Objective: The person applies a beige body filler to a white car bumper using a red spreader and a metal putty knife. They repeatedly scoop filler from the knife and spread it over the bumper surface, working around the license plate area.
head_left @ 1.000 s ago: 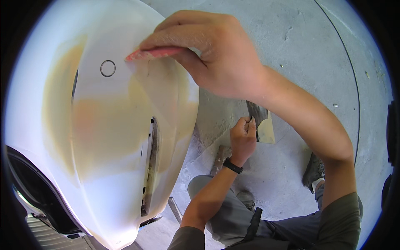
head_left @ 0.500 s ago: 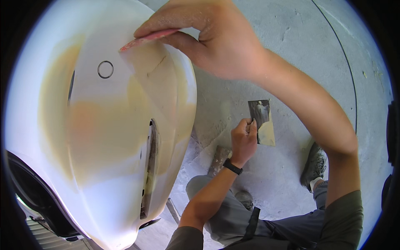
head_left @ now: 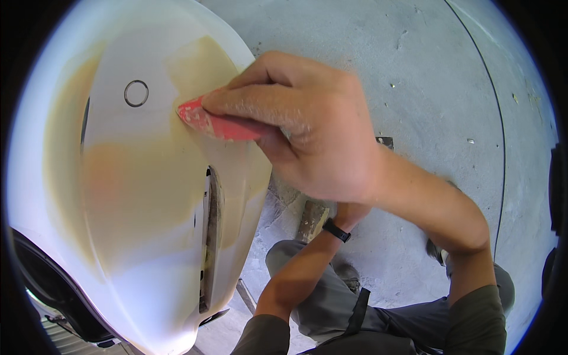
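My right hand point(head_left: 313, 130) pinches a red putty spreader point(head_left: 228, 126), smeared with pale filler, between thumb and fingers. The spreader's tip rests against the white car bumper point(head_left: 148, 284), just above and left of its long slot point(head_left: 210, 242). Thin yellowish filler point(head_left: 204, 62) covers the panel above the tip, and more lies around a round ring point(head_left: 136, 93). Behind the right wrist, my left hand point(head_left: 353, 211) is mostly hidden. A dark corner of the metal putty plate point(head_left: 386, 142) it holds shows past the right forearm.
Grey concrete floor point(head_left: 426, 77) lies to the right, with a dark line curving across it. A worn, filler-stained block point(head_left: 312, 220) sits near my knee point(head_left: 284, 254). A dark wheel-arch opening point(head_left: 50, 284) is at lower left.
My right hand has come down and nearer with the spreader, leaving a broad band of yellowish filler visible on the upper bumper. It now covers the left hand and most of the putty plate.
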Tool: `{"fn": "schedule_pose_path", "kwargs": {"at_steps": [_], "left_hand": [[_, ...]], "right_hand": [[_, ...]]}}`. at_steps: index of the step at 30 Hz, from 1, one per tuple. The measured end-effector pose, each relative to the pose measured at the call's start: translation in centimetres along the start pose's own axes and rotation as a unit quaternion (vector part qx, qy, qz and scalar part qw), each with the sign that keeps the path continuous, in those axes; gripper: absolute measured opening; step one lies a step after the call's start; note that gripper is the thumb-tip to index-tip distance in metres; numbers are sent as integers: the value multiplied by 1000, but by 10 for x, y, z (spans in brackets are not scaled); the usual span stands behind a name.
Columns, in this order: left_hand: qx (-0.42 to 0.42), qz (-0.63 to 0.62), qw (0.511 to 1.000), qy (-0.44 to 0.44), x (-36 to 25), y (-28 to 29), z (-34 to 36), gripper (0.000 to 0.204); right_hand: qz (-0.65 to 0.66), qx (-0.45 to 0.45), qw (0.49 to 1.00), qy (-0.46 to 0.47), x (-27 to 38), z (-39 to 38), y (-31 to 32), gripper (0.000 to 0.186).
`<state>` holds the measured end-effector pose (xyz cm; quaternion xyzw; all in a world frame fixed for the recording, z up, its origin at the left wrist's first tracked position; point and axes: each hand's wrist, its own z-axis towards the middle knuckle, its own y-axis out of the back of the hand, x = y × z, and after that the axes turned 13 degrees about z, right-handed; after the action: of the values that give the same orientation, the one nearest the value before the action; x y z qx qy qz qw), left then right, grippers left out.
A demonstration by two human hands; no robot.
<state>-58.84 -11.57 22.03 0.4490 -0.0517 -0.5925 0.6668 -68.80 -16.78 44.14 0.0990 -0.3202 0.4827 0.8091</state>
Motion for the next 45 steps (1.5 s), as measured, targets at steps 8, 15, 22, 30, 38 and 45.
{"fn": "schedule_pose_path", "kwargs": {"at_steps": [8,15,22,30,38,45], "left_hand": [[261,-156,843,444,-22,24,16,26],[201,-149,897,364,-22,25,18,27],[160,-176,892,383,-22,19,15,24],[158,-169,913,337,-18,21,15,17],[139,-161,924,316,-20,21,16,18],[147,-144,928,311,-19,23,16,17]], "right_hand": [[-28,-13,999,-33,21,-40,-11,42],[-48,-56,996,-52,38,-73,-28,56],[-71,-92,988,-102,60,-96,-44,48],[-56,-82,991,-91,75,-121,-62,37],[-24,-51,995,-79,90,-142,-76,38],[117,-16,973,-197,98,-138,-59,36]]}}
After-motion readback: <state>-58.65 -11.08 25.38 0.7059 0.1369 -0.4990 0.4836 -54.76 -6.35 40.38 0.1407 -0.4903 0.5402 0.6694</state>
